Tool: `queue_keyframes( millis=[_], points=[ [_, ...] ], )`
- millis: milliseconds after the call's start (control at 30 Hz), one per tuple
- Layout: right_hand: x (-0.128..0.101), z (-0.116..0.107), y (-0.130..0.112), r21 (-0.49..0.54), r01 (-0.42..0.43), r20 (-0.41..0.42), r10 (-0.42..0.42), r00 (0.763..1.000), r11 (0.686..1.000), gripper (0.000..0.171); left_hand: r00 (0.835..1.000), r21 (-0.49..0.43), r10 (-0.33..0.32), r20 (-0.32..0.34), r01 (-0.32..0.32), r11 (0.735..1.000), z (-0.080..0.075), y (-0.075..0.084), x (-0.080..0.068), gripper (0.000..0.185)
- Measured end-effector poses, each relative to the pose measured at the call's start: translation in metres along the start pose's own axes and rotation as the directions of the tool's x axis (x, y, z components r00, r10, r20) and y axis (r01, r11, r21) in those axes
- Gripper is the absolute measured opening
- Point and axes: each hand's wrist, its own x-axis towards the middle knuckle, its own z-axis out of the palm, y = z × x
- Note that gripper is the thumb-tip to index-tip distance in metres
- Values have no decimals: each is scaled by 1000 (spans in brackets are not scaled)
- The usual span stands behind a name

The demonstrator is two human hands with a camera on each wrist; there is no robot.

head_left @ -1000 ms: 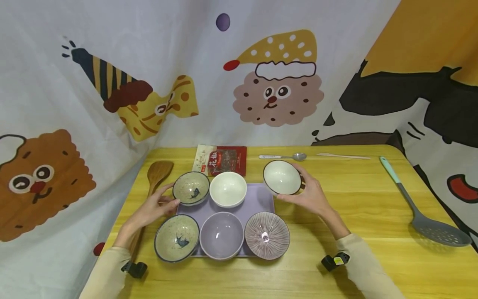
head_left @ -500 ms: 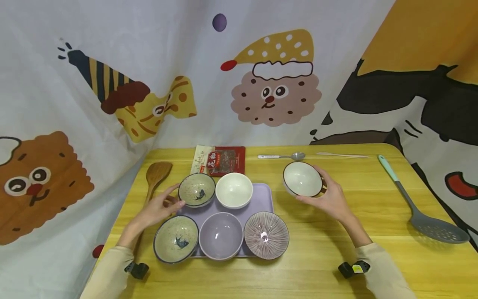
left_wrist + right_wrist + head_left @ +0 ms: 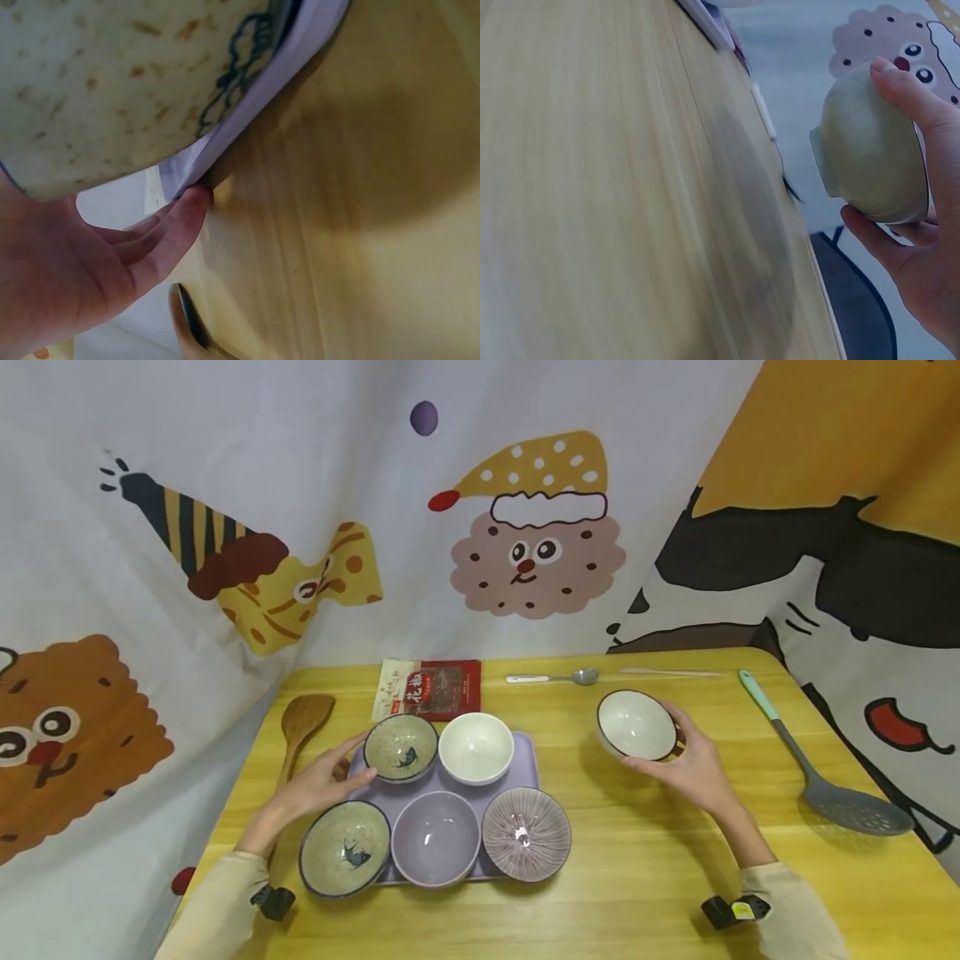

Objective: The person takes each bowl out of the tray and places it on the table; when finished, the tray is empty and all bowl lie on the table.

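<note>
Above the table (image 3: 637,877), right of the tray (image 3: 528,760), the dark-rimmed bowl (image 3: 636,725) could drop if the right hand's (image 3: 697,775) pinch slips, while the left hand (image 3: 318,783), straight-fingered, gripping nothing, could jolt the rear bird bowl (image 3: 397,747).

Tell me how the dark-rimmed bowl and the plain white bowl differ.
The dark-rimmed bowl is held off the table by the right hand, while the plain white bowl rests on the lilac tray. The dark-rimmed bowl has a dark line around its lip; the plain white bowl's lip is white. Both are round with white insides.
</note>
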Motion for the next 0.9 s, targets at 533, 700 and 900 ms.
queue_keyframes(
  millis=[533,700,900],
  points=[
    [5,-37,25,-74,-85,-67,80,995,994,107,1000,-218,24,9,-22,976,-2,-35,-3,69],
    [9,-46,38,-107,-135,-85,126,988,985,109,1000,-250,9,26,-2,968,-1,-37,-2,70],
    [15,-57,51,-120,-149,-130,134,983,982,107,998,-311,4,56,14,950,0,-39,1,74]
  ],
)
